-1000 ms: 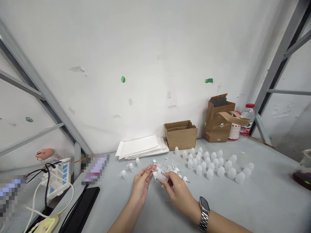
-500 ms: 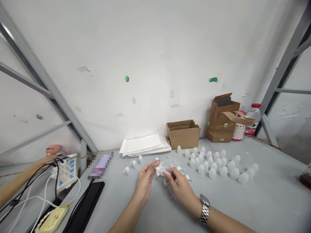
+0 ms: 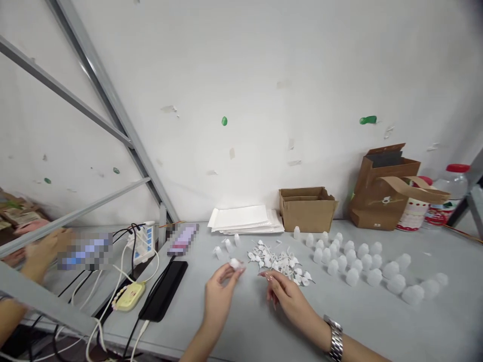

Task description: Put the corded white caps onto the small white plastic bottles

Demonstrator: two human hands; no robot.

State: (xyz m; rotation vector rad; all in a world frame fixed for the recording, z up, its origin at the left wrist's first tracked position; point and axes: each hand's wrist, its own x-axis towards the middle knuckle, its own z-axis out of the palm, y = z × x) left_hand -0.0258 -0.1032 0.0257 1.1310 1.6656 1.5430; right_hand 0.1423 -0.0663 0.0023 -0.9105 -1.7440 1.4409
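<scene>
My left hand [image 3: 221, 291] pinches a small frosted white dome-shaped cap [image 3: 236, 263] between thumb and fingertips, just above the table. My right hand [image 3: 287, 296] is bent to the right of it, fingers loosely curled and slightly apart, with nothing visible in them. Behind and between the hands lies a loose pile of small white pieces with short pale cords [image 3: 277, 260]. Past my left hand, three caps with small white pieces on them [image 3: 228, 246] stand in a slanting row. Many similar frosted caps [image 3: 352, 276] stand upright on the right.
A stack of white padded envelopes [image 3: 241, 219] and an open cardboard box [image 3: 307, 213] rest by the wall. Right of them are a brown paper bag [image 3: 377, 201] and a red-capped bottle [image 3: 455, 186]. Left are a phone [image 3: 183, 240], black power bank [image 3: 164, 291], cables, power strip [image 3: 144, 244] and another person's arm [image 3: 33, 271].
My hands have moved apart; my right hand has let go of the white cap, which stays in my left hand. The view has turned left, showing more of the left side.
</scene>
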